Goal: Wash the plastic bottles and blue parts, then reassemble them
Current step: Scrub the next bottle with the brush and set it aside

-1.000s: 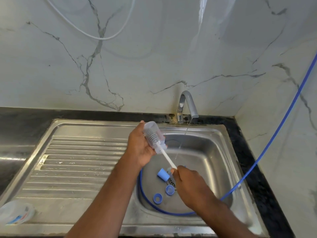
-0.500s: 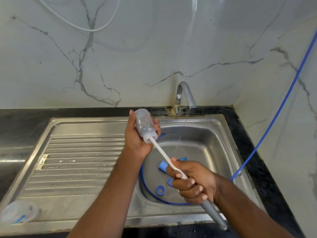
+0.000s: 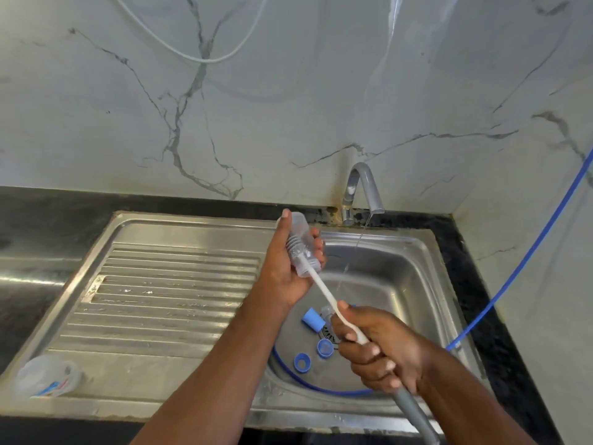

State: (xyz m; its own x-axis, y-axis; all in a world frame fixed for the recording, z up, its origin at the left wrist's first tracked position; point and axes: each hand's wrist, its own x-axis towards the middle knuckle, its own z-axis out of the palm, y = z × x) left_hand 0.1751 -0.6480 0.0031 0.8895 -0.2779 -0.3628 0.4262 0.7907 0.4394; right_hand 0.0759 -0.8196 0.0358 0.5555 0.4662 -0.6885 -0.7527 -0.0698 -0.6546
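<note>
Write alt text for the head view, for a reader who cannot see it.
Over a steel sink, a person's left hand grips a clear plastic bottle while the right hand holds a long brush pushed inside it. Three blue parts lie in the sink, and a thin stream runs from the tap.

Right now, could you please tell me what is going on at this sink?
A person is scrubbing a bottle over the sink. The left grip holds the bottle, tilted, and the right grip holds the brush, whose head is inside it. The tap runs a thin stream. Three blue parts lie in the sink by the drain, not yet refitted.
</note>
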